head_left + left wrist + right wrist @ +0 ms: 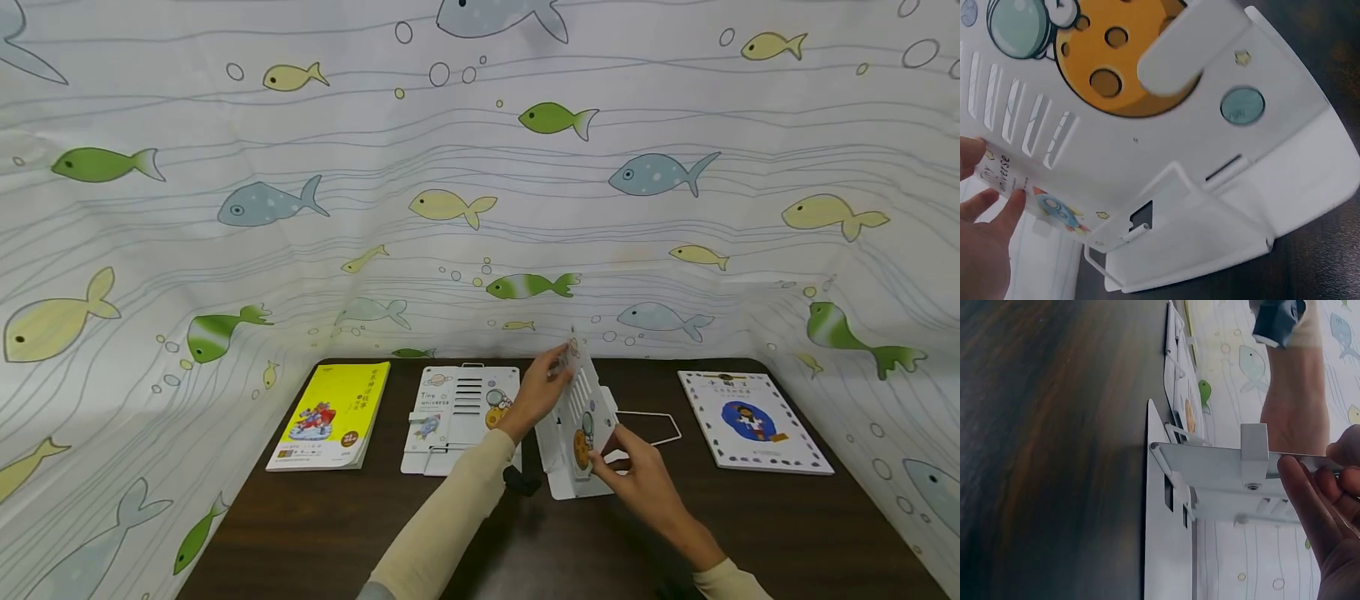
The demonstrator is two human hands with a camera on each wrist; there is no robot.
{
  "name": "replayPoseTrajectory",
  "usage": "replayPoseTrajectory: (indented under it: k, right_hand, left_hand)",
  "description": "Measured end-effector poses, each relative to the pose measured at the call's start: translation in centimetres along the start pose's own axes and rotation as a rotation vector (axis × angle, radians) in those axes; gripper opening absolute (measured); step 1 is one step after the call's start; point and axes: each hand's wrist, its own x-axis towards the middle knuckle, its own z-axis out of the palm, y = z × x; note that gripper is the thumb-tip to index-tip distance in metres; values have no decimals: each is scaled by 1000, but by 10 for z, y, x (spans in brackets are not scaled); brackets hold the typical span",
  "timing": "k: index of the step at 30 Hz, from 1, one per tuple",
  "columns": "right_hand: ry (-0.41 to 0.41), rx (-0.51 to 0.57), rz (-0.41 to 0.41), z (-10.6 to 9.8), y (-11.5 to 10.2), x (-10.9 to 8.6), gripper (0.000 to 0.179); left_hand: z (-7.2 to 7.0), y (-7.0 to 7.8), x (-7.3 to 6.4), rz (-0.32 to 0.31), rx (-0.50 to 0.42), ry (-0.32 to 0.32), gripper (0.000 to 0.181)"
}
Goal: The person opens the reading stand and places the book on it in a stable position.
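Nearest the wearer, the right hand (pixel 637 475) pinched the lower front edge of a stand (pixel 581 429), thumb and fingers (pixel 1300 500) curled on the white plate. Just beyond it, the left hand (pixel 536 396) gripped the same stand's top corner, fingers (pixel 988 200) bent round the printed edge beside the slots. Both hands were closed on it; neither was free.

The stand stood tilted up on its base at mid-worktop (pixel 315 533), base flat on the dark surface. Its wire prop (pixel 651 427) lay out to the right behind it, seemingly not yet set to carry the plate. The page clip (pixel 1172 62) sat folded over the planet print.

Judged progress: this stand was raised but held up by hand, so its setting-up looked about half done. The flat stand (pixel 459 408) to the left lay folded and untouched. Neither book was on a stand: the yellow book (pixel 333 414) lay flat at far left, the white book (pixel 753 421) flat at far right.

Count: stands, two (one raised, one flat). Books, two. Hands, two, both on the raised stand. Behind everything hung one fish-print cloth (pixel 480 183) round the worktop.
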Motion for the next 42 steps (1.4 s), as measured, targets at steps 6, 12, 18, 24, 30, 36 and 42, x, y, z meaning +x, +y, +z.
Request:
replayPoseTrajectory:
  k: [6, 12, 18, 24, 30, 36, 42]
  right_hand:
    - [-36, 8, -22, 8, -2, 9, 31]
    - [-58, 23, -11, 11, -5, 13, 32]
    - [-82, 38, 53, 11, -8, 13, 31]
    - [-85, 76, 132, 10, -6, 9, 28]
    - [-115, 137, 158, 6, -5, 8, 25]
    - [-180, 178, 66, -1, -3, 12, 27]
    - [-397, 229, 112, -24, 11, 33, 13]
  left_hand:
    - [-3, 2, 3, 35, 28, 8, 45]
    - [-11, -1, -1, 55, 8, 32, 41]
    - [-19, -3, -22, 45, -23, 71, 31]
    - [-23, -2, -63, 84, -47, 52, 28]
    - [-11, 10, -100, 131, -60, -45, 38]
    - [8, 13, -108, 190, 18, -43, 53]
    - [19, 13, -106, 245, 30, 16, 43]
